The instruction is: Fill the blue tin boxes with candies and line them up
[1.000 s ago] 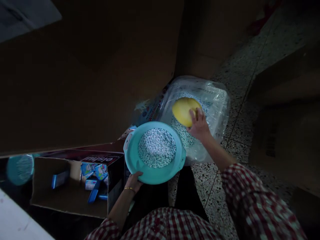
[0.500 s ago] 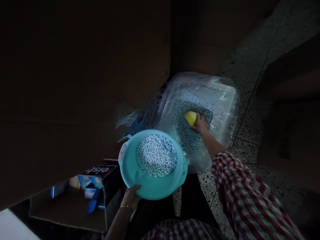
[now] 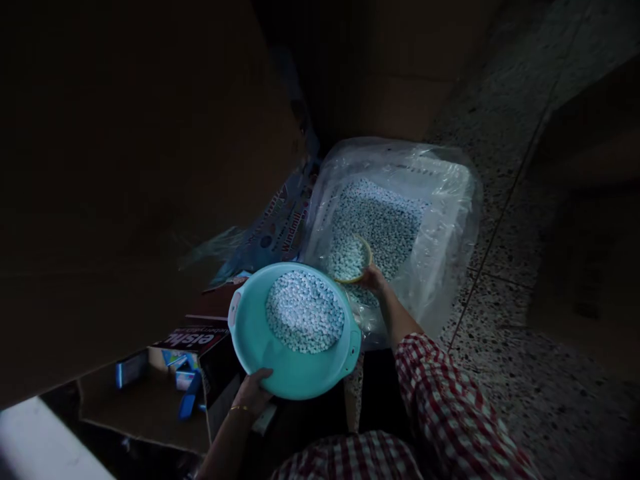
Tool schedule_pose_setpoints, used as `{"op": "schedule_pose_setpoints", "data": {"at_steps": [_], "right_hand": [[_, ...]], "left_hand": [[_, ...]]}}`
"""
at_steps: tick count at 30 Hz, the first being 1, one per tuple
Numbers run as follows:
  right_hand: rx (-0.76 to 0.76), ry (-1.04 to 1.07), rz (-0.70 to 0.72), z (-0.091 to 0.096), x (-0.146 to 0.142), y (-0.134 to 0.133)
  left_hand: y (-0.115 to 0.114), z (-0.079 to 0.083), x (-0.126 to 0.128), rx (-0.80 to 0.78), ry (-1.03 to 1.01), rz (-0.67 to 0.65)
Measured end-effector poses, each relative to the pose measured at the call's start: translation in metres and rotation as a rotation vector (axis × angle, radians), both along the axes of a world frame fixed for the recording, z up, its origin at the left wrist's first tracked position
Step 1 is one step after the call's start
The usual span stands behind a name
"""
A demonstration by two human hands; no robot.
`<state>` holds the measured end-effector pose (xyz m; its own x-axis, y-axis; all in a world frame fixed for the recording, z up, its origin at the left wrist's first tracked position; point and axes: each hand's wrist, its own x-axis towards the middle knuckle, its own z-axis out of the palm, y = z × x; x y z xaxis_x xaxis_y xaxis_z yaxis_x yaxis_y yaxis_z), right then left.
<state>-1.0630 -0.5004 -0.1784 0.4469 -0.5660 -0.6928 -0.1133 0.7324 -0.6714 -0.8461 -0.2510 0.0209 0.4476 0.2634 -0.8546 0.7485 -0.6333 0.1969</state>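
On the head view, I've got the left grip [image 3: 253, 393] closed on the rim of a teal plastic basin [image 3: 295, 380] heaped with white pellets [image 3: 304, 312], and right now the right grip [image 3: 374, 280] is clutching a small yellow bowl [image 3: 369, 255] of pellets, just beside the basin, over a plastic-wrapped tray [image 3: 443, 227].

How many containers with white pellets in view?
3: a teal plastic basin in the left hand; a small yellow bowl in the right hand; a plastic-wrapped white tray on the terrazzo floor. More may be hidden in the dark areas.
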Motion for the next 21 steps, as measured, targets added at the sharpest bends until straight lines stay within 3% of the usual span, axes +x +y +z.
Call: {"op": "schedule_pose_setpoints", "data": {"at_steps": [4,9,15,18,21], "right_hand": [[0.079,-0.133,-0.139,0.016,-0.023,-0.011],[0.045,-0.138,-0.191,0.065,-0.065,-0.023],[-0.169,-0.080,-0.192,0.147,-0.096,-0.009],[-0.363,-0.049,-0.153,0.188,-0.084,0.012],[-0.665,0.134,0.048,0.220,-0.057,0.043]], "left_hand": [[0.001,-0.002,0.000,-0.011,-0.004,-0.014],[0.000,0.002,-0.001,-0.040,0.016,-0.013],[-0.004,0.012,-0.004,-0.087,-0.033,-0.035],[-0.005,0.016,-0.005,-0.119,-0.030,-0.042],[-0.006,0.018,-0.005,-0.145,-0.014,-0.027]]}}
